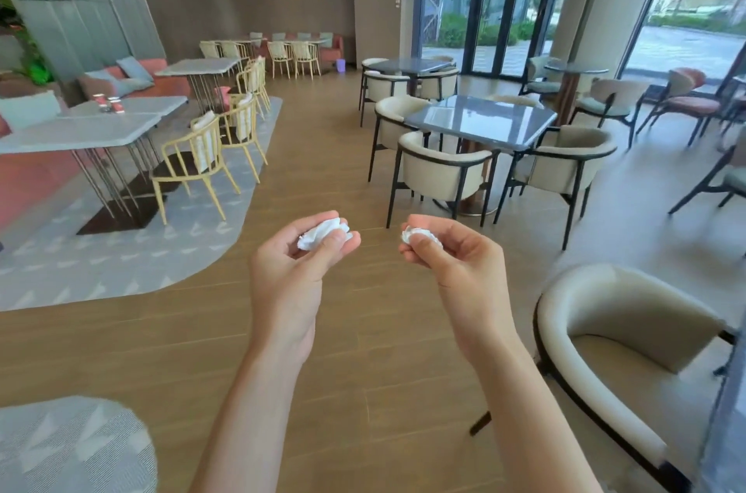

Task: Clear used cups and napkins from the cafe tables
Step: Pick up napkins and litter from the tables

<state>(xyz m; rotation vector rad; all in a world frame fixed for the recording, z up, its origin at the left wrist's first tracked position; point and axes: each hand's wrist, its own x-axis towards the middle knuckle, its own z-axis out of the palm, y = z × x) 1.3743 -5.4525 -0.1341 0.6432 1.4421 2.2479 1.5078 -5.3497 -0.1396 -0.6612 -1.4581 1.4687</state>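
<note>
I hold both hands out over the wooden floor (363, 331). My left hand (290, 266) has its fingers curled around a crumpled white napkin (323, 235); my right hand (456, 262) pinches a smaller napkin wad (418, 236) between thumb and fingers. A grey surface (480, 121) with cream chairs (440, 169) stands ahead.
</note>
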